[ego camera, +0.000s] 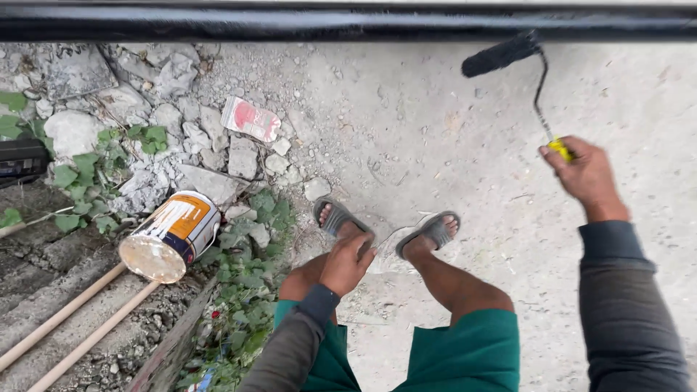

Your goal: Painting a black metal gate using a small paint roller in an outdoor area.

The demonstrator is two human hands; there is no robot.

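Soft, even daylight, faint shadows, no glare; sharp throughout, with slight wide-angle bending at the edges.

A paint roller [501,54] is held up ahead of the right hand [584,174], against a horizontal rail [290,22]. The left hand [347,263] is rested on the knee; a tipped paint can [170,236] and two wooden poles [72,319] are found to its left.

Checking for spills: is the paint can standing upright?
No, the paint can lies tipped on its side on the rubble, its open mouth facing the wooden poles.
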